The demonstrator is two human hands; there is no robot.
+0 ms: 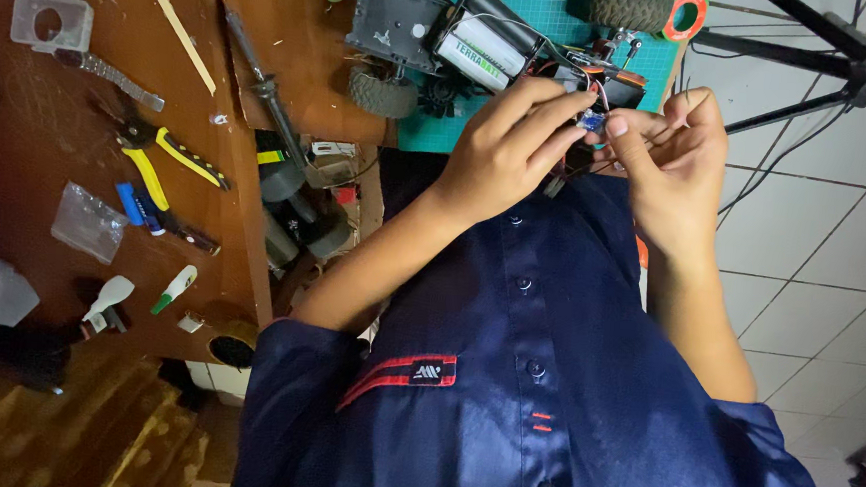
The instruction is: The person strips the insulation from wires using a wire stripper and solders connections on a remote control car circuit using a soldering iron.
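Small blue circuit module point(591, 122), wires attached, is pinched by left hand point(507, 148) and right hand point(676, 163) fingertips, steadied at 6 o'clock of black model-car chassis point(436, 33).

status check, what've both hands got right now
Left hand and right hand both pinch a small blue part between fingertips. Wires run from it toward the model car chassis on the green mat. Nothing blocking.
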